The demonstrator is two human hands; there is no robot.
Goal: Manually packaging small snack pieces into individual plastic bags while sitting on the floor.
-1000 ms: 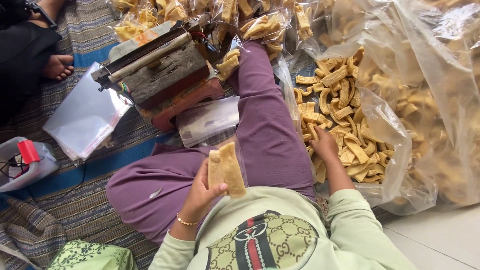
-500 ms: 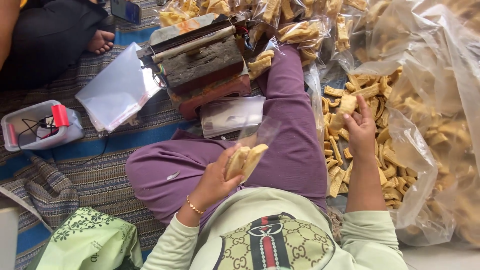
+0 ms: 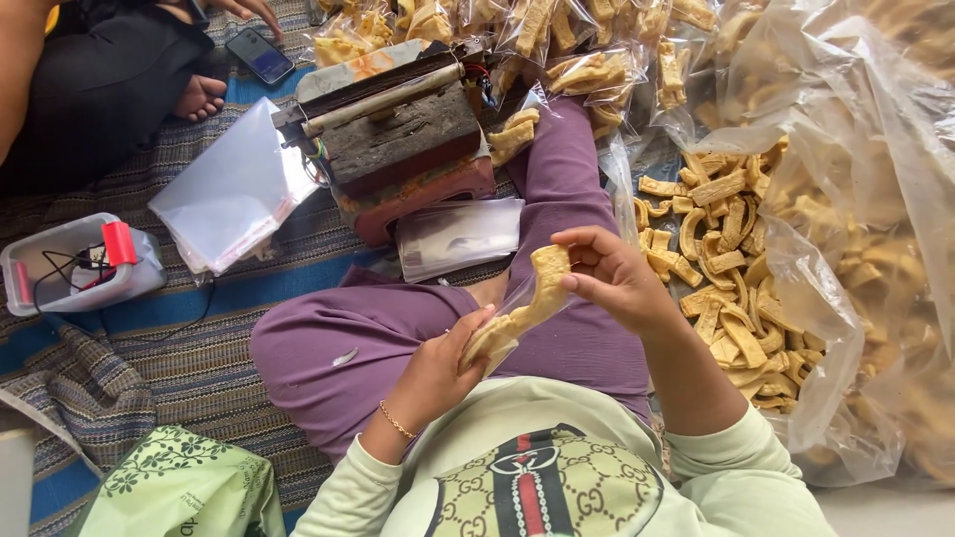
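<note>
Now the left hand [image 3: 438, 373] is curled shut around a small clear bag [image 3: 512, 310] with a few pale yellow cracker sticks [image 3: 489, 338] inside; thumb on top, fingers under. Right hand [image 3: 617, 273] pinches one more cracker stick [image 3: 549, 276] between thumb and fingertips, closed on it, its lower end at the bag's mouth. Stick is flat, ridged, light tan, standing nearly upright. Both hands meet above the purple-trousered lap [image 3: 557, 249], touching through the stick and bag.

Right of the lap, a big clear sack [image 3: 796, 268] lies open on the floor, spilling a heap of loose crackers [image 3: 721, 259]. Ahead of the knees sits a worn heat sealer [image 3: 398, 129] on a red base, a stack of empty bags [image 3: 458, 234] just beside it, another stack [image 3: 234, 189] at the striped mat [image 3: 169, 368]'s left part. Filled packets [image 3: 557, 40] line the far edge. A plastic tub [image 3: 75, 264] with cables rests near the mat's left edge; a green bag [image 3: 179, 482] at its near corner. Another person's foot [image 3: 199, 97] and a phone [image 3: 257, 55] lie far left.
</note>
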